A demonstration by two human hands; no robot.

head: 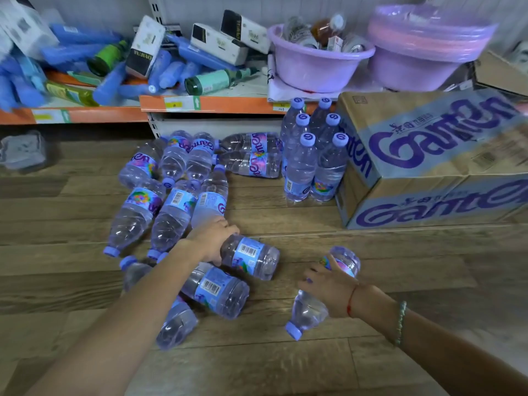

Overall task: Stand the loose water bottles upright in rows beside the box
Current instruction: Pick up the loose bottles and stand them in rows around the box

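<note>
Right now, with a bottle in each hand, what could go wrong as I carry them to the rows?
The left hand grips its bottle amid packed loose bottles; lifting may roll neighbours like the bottle just below. The right hand holds its bottle tilted, cap down, and it might slip. Setting either down could topple the standing rows by the box.

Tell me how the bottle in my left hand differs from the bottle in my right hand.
The left hand grips its bottle near the neck, hiding the cap; the right hand holds its bottle around the middle, cap showing. The left bottle lies across the floor with its barcode up and its base pointing right; the right bottle is tilted, cap toward the camera, base up. Both are clear, purple-labelled water bottles.
</note>
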